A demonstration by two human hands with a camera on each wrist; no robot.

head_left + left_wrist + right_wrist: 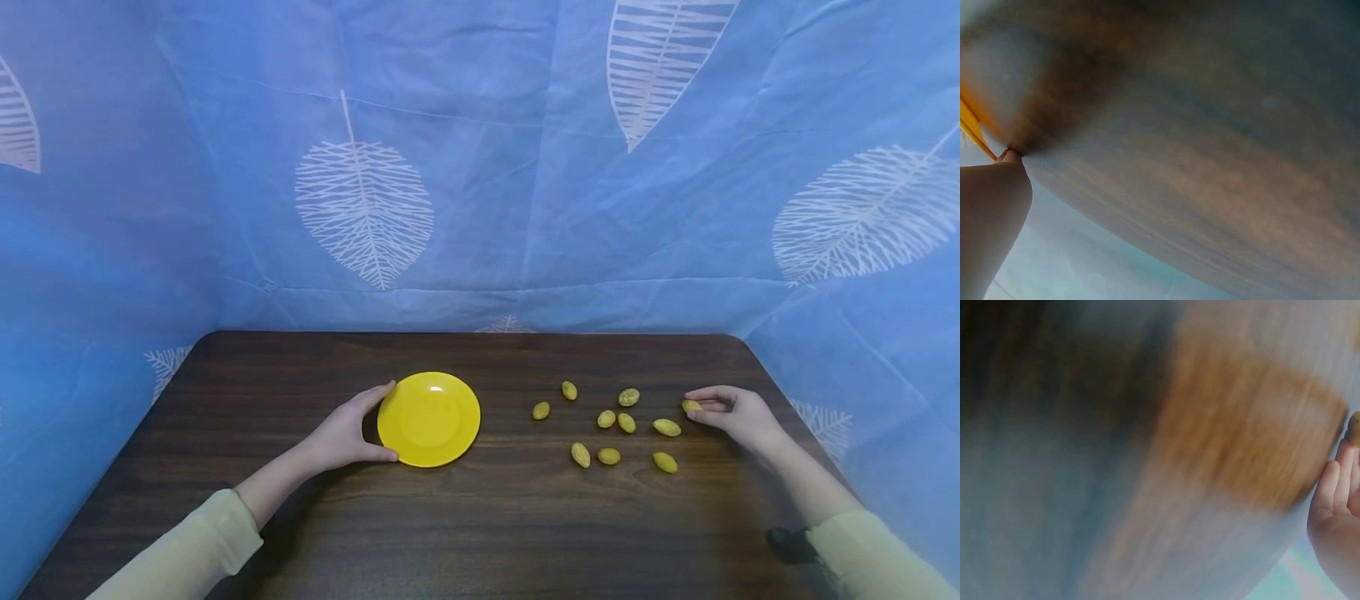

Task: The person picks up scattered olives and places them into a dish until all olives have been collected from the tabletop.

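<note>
On the dark wood-grain counter (465,525), the left hand (345,431) holds the round yellow plate (429,419), fingers and thumb spread along its rim. The right hand (738,418) pinches a small yellow oval piece (690,406). Only the head view shows nine loose pieces (667,427) between.

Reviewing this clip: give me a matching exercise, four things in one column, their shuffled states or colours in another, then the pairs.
1. Left hand
2. Right hand
3. Table
4. Backdrop

A. Blue, leaf-patterned
B. Pinching a small yellowish piece
C. Dark brown
D. Holding the yellow plate at its edge

Pairs: 1-D, 2-B, 3-C, 4-A
</note>
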